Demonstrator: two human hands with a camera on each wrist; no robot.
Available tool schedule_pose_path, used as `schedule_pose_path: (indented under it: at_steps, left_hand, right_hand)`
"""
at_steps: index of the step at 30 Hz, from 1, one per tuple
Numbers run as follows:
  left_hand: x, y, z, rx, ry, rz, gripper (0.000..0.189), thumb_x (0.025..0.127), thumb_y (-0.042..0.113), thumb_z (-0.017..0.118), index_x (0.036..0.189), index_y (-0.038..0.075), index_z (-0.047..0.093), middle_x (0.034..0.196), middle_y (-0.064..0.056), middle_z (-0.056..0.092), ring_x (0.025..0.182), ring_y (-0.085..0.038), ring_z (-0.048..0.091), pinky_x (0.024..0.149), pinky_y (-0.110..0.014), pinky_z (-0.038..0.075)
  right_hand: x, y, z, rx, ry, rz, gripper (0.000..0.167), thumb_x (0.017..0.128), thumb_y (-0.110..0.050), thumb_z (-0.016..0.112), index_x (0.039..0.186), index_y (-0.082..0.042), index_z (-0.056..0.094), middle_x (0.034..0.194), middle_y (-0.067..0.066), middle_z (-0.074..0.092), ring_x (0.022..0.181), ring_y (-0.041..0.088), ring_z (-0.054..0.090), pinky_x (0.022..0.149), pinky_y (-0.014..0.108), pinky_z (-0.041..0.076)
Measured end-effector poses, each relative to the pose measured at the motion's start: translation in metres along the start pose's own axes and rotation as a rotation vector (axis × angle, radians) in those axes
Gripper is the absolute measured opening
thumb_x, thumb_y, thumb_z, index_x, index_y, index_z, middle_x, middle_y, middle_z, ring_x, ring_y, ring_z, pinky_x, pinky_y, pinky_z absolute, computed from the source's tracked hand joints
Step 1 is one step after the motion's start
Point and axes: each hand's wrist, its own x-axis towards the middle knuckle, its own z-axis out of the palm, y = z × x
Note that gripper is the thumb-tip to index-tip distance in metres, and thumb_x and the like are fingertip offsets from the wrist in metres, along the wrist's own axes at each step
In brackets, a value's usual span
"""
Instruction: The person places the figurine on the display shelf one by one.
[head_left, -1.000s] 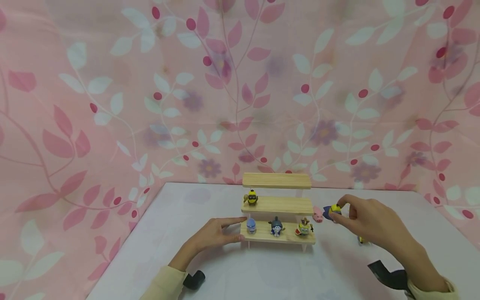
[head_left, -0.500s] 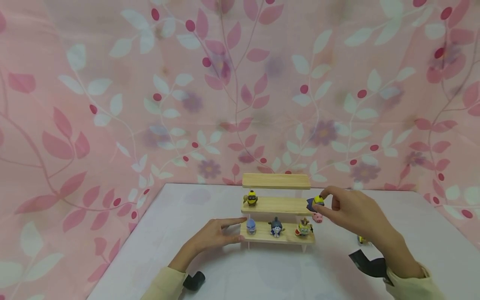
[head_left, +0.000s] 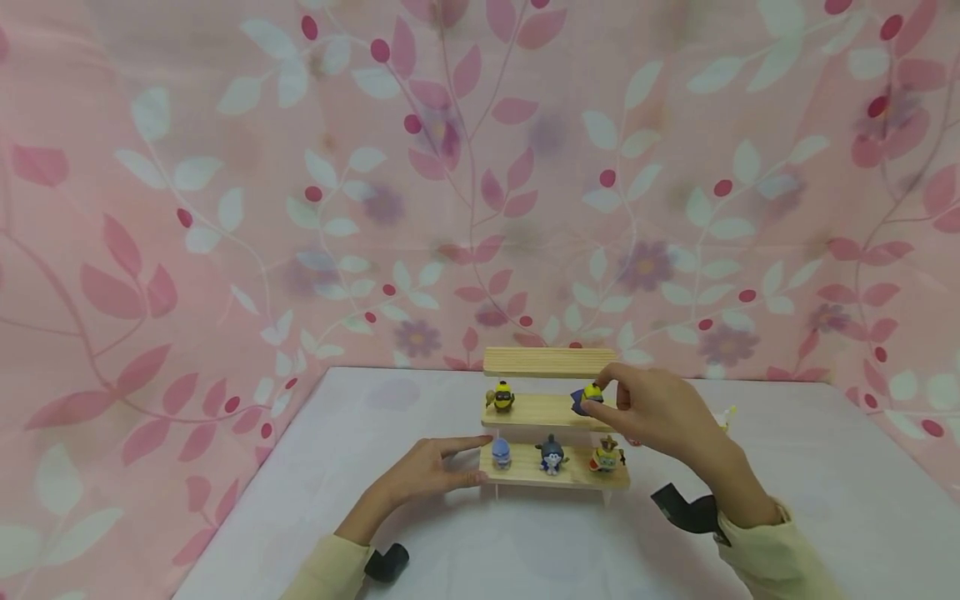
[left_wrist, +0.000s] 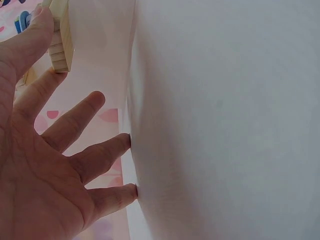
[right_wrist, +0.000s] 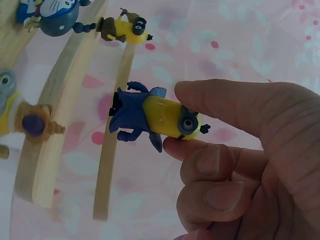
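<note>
My right hand [head_left: 667, 412] pinches a yellow, one-eyed minion figure [right_wrist: 167, 117] in blue clothes by its head, between thumb and forefinger. In the head view, it overlaps the right part of the middle board of a three-tier wooden display stand [head_left: 547, 408]. At the stand's left end, my left hand [head_left: 420, 471] holds the lowest board [left_wrist: 61, 40] between thumb and forefinger, the other fingers spread. A dark-clad yellow figure [head_left: 503, 397] stands at the middle board's left. On the lowest board stand a light-blue figure [head_left: 501, 452], a dark-hooded one [head_left: 551, 456] and a crowned one [head_left: 604, 457].
The stand's top board [head_left: 549, 362] bears no figures. A pink toy on the white table [head_left: 420, 542] is mostly hidden behind my right hand. Another small yellow toy [head_left: 727, 417] shows beyond my right wrist. Pink floral cloth [head_left: 480, 183] hangs behind the table.
My right hand has carried the minion figure leftward and slightly up, from right of the stand to the middle board. My left hand has stayed on the lowest board.
</note>
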Motion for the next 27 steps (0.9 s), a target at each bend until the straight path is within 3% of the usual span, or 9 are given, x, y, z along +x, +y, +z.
schedule_pose_path:
  at_steps: [11,21,27]
  left_hand:
    - [-0.002,0.004,-0.004,0.010,-0.003,0.006,0.059,0.086,0.054,0.071,0.139,0.032,0.058,0.140,-0.004,0.055,0.131,-0.028,0.049,0.102,-0.054,0.043]
    - [-0.001,0.002,-0.002,0.021,0.002,0.008,0.059,0.086,0.057,0.069,0.140,0.035,0.057,0.140,-0.001,0.056,0.131,-0.025,0.049,0.102,-0.052,0.043]
    - [-0.001,0.002,-0.002,0.020,-0.001,0.008,0.060,0.086,0.058,0.069,0.140,0.035,0.057,0.140,-0.002,0.055,0.129,-0.022,0.050,0.102,-0.051,0.044]
  right_hand:
    - [0.018,-0.003,0.017,0.059,-0.052,0.021,0.033,0.087,-0.041,0.075,0.104,-0.014,0.067,0.065,-0.007,0.052,0.037,0.010,0.045,0.039,0.028,0.038]
    - [0.033,-0.010,0.031,0.040,-0.066,0.024,0.031,0.085,-0.041,0.077,0.102,-0.015,0.070,0.068,-0.006,0.054,0.055,0.012,0.047,0.048,0.028,0.040]
    - [0.038,-0.013,0.039,0.031,-0.081,0.051,0.034,0.085,-0.041,0.077,0.104,-0.013,0.069,0.068,-0.006,0.055,0.057,0.013,0.048,0.048,0.028,0.041]
